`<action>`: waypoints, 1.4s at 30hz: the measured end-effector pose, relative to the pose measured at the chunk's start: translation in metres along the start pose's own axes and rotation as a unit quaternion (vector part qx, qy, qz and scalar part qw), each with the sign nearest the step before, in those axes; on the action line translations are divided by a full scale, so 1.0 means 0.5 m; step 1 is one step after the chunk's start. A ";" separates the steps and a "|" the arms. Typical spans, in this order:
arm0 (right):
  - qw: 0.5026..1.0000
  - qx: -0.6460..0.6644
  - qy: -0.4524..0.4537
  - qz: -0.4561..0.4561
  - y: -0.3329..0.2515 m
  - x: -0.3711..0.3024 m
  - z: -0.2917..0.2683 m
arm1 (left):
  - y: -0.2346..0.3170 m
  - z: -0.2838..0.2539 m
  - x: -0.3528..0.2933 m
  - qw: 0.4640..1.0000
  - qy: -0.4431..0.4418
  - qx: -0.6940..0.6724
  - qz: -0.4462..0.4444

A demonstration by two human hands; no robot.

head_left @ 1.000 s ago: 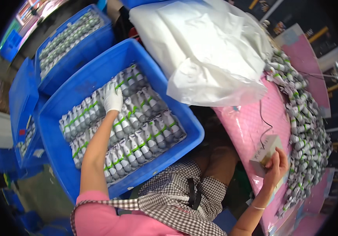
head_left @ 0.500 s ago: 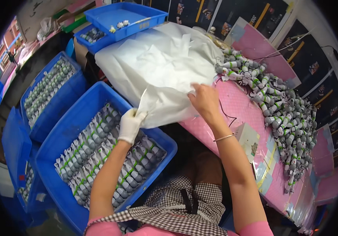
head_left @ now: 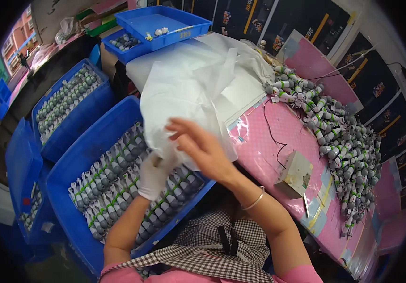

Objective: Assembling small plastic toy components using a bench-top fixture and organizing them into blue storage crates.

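Note:
My left hand (head_left: 154, 177), in a white glove, is closed on the near corner of a thin white plastic sheet (head_left: 177, 89). It is above a large blue bin (head_left: 100, 133) holding rows of small grey-and-white figures (head_left: 111, 195) with green bands. My bare right hand (head_left: 200, 147), a bangle on its wrist, is just right of the glove and in front of the sheet. Its fingers are apart and slightly blurred, with nothing visible in them. The sheet drapes from the table toward the bin's far right corner, hiding part of it.
A heap of similar figures (head_left: 349, 151) lies on the pink-covered table (head_left: 259, 137) at the right. Near its front edge sits a grey box (head_left: 295, 174) beside a black cable. A second blue bin (head_left: 78, 127) of figures stands at the left; blue trays (head_left: 165, 21) are stacked at the back.
My right hand has moved left, toward the glove, bringing the sheet's right side over and leaving the sheet. More of the pink table and a pale flat surface now show.

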State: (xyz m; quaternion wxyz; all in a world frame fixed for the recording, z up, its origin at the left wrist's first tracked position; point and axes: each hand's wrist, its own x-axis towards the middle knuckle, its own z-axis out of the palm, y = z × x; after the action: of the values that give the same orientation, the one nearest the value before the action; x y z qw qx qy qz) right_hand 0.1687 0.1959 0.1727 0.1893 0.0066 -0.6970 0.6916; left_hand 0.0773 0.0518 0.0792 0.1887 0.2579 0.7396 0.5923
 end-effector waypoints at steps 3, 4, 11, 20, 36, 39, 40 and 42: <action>0.948 -0.253 0.179 -0.074 -0.010 -0.018 -0.089 | -0.011 -0.086 -0.009 0.980 0.069 -0.184 -0.035; 0.924 -0.291 0.239 -0.066 0.011 -0.023 -0.115 | -0.019 -0.100 -0.007 0.948 0.080 -0.304 0.038; 0.973 -0.177 0.126 0.076 0.072 -0.045 -0.003 | -0.234 -0.227 -0.069 0.807 -0.031 -0.554 -0.200; 0.945 -0.133 0.045 0.296 0.256 -0.040 0.047 | -0.225 -0.246 -0.148 0.945 0.325 0.030 0.026; 0.939 -0.175 0.067 0.287 0.370 -0.020 0.060 | -0.269 -0.423 -0.091 0.940 0.294 0.115 -0.126; 0.956 -0.070 0.048 0.280 0.353 -0.009 0.030 | -0.247 -0.476 -0.280 0.902 0.356 0.060 -0.236; 0.958 -0.016 0.050 0.282 0.342 -0.002 0.031 | -0.257 -0.476 -0.338 0.891 0.373 0.068 -0.249; 0.964 -0.080 0.100 0.235 0.322 0.019 0.040 | -0.190 -0.439 -0.407 0.798 0.317 0.343 -0.382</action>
State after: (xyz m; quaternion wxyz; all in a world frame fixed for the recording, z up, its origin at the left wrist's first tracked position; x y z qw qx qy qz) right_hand 0.1114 0.1858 0.0210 0.0907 -0.2417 -0.7097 0.6556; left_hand 0.0957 -0.2579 0.0310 0.0542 -0.1998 0.9513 0.2285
